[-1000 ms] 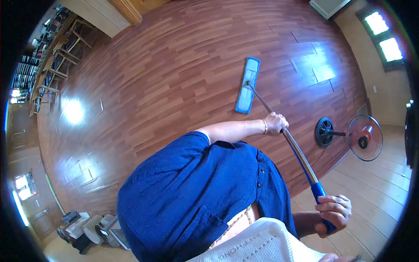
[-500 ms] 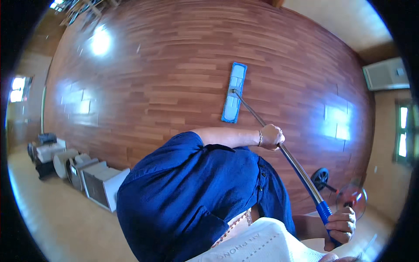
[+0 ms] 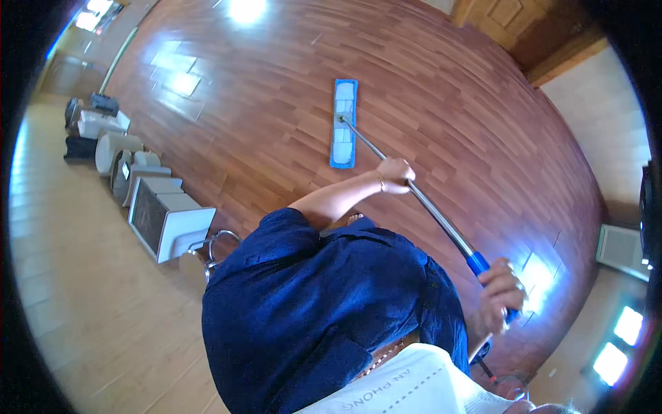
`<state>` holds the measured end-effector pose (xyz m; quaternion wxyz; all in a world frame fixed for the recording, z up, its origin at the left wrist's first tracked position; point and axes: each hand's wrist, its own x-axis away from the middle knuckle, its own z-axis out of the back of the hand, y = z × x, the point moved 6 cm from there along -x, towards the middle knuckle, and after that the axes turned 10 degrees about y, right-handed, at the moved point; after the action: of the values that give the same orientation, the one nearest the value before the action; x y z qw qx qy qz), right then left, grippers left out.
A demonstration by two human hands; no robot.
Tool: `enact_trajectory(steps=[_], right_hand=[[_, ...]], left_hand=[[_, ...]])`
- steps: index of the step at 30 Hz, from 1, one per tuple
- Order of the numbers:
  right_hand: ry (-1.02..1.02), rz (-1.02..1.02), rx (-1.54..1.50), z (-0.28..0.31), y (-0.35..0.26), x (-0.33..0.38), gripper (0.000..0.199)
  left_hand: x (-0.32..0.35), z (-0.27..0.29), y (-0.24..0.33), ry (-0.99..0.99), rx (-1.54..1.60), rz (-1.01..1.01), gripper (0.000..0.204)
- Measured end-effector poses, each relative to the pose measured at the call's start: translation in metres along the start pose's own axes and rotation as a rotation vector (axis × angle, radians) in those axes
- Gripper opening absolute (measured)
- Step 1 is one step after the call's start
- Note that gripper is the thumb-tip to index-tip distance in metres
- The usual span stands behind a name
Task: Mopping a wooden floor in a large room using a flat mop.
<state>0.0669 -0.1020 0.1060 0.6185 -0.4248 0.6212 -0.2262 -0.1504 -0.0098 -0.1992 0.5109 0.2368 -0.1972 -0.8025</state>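
Note:
A flat mop with a blue-fringed, pale rectangular head (image 3: 344, 124) lies on the brown plank floor ahead of me. Its metal pole (image 3: 441, 219) slants back toward my right side. My left hand (image 3: 396, 174), with a bracelet at the wrist, is wrapped round the pole's lower part. Farther up, my right hand (image 3: 502, 293) closes on the blue grip at the pole's top end; motion blurs its fingers a little. The mop head sits flat, joined to the pole at its middle.
Along the left stand a white-and-grey cabinet (image 3: 172, 221), a cream drum-shaped object (image 3: 114, 152) and a round-seated metal stool (image 3: 195, 265). A wooden door (image 3: 514, 24) is at the far right. At right is a white boxy unit (image 3: 624, 250); a fan (image 3: 510, 388) stands low right.
The view has turned, so the room's furniture appears shifted. In the picture, the mop head and both hands sit farther left and higher. Both hands keep their hold on the mop.

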Motion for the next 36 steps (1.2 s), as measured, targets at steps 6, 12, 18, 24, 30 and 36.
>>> enact_trajectory(steps=[6, 12, 18, 24, 30, 36], right_hand=[[-0.221, -0.359, -0.064, -0.047, 0.086, 0.006, 0.004], [-0.482, -0.418, -0.108, -0.108, 0.126, 0.008, 0.005], [-0.609, -0.477, -0.213, -0.131, 0.133, 0.01, 0.009], [-0.62, -0.57, -0.259, -0.138, 0.132, 0.023, 0.011], [-0.638, -0.68, -0.24, -0.138, 0.115, 0.034, 0.009], [-0.506, -0.646, -0.183, -0.105, 0.066, 0.04, 0.01]], left_hand=[[0.047, 0.021, -0.118, -0.047, -0.128, 0.248, 0.016], [0.124, 0.043, -0.193, 0.03, -0.242, 0.442, 0.031], [0.184, 0.065, -0.186, 0.1, -0.202, 0.735, 0.021], [0.239, 0.063, -0.165, 0.175, -0.278, 0.74, 0.014], [0.272, 0.062, -0.137, 0.351, -0.161, 0.6, 0.024], [0.233, 0.047, -0.101, 0.248, -0.167, 0.438, 0.019]])
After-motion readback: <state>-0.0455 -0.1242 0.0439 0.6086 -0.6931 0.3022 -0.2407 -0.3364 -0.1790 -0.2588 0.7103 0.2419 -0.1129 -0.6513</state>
